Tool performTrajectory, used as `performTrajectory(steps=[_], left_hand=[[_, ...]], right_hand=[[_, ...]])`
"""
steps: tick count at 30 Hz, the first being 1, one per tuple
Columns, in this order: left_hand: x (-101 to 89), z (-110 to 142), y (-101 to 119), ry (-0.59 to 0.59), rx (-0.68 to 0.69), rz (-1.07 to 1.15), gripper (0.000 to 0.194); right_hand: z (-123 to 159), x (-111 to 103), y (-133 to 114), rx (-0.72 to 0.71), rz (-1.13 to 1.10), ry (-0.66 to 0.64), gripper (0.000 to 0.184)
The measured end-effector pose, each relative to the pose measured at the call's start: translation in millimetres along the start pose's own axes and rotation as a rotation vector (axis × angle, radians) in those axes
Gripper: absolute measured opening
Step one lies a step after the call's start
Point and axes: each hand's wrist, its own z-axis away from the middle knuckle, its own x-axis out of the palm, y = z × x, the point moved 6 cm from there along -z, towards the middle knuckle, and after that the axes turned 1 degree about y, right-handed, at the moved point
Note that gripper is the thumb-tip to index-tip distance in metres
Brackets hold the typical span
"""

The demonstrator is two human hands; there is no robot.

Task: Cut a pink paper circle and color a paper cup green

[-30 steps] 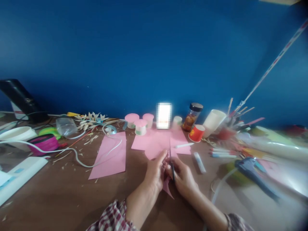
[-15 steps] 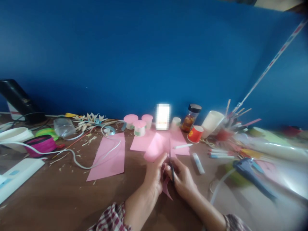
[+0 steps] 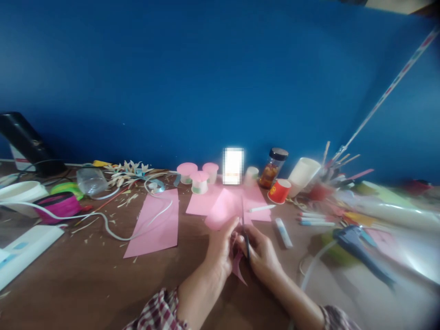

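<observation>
My left hand (image 3: 218, 254) pinches thin, curling pink paper (image 3: 222, 210); my right hand (image 3: 264, 256) holds dark-handled scissors (image 3: 246, 246), blades toward twelve. The paper spreads from eleven to twelve, above the smooth brown counter (image 3: 85, 293). If that floppy sheet buckles, the blades could stray or nick my nearby left fingertips.

Curved pink paper (image 3: 222, 208) sits just below centre, a pointed strip hanging beneath; dark-handled scissors (image 3: 246, 245) point up the frame beside it.
</observation>
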Motion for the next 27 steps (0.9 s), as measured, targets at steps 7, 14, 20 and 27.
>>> performTrajectory(steps=[7, 14, 20, 27], left_hand=[[-0.1, -0.5, -2.8, 0.029, -0.045, -0.008, 0.023], [-6.8, -2.3, -6.5, 0.089, -0.056, -0.034, 0.021], [-6.6, -1.6, -6.7, 0.100, -0.046, -0.050, 0.023], [-8.2, -1.3, -7.6, 0.106, -0.066, -0.079, 0.025]], right_hand=[[0.0, 0.7, 1.0, 0.017, -0.004, 0.002, 0.024], [0.4, 0.6, -1.2, 0.016, 0.055, 0.012, 0.020], [1.5, -0.4, -4.0, 0.007, 0.108, 0.014, 0.023], [0.2, -0.4, -3.8, 0.004, 0.066, 0.016, 0.022]])
